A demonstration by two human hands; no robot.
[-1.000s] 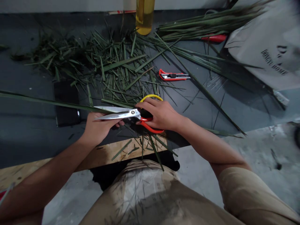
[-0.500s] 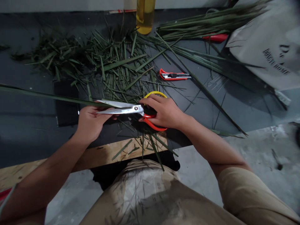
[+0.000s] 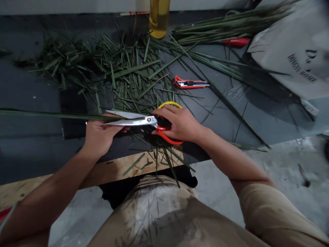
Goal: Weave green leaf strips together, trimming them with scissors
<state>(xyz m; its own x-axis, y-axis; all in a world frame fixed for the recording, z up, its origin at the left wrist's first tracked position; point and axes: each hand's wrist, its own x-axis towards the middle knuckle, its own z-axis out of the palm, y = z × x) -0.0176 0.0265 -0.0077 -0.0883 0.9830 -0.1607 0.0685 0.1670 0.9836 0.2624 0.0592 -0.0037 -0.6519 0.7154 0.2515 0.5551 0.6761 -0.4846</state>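
1. Gripping the orange-and-yellow handles of the scissors (image 3: 133, 120), the right hand (image 3: 180, 123) is curled firmly around both loops, and the blades point left, slightly parted.
2. Cupped palm-up under the blades, the left hand (image 3: 99, 138) has its fingers loosely bent. A long green leaf strip (image 3: 51, 114) lies across it and runs into the gap between the blades. Whether the left thumb pinches the strip, I cannot tell.
3. Beyond the hands lies a heap of cut leaf pieces (image 3: 128, 75), with a red utility knife (image 3: 191, 82) just to its right. Farther back are a bundle of long leaves (image 3: 226, 29), a yellow-filled bottle (image 3: 159, 19) and a white printed bag (image 3: 290, 58). A plywood board (image 3: 128, 168) runs below the hands, above the person's beige shorts (image 3: 154, 212).
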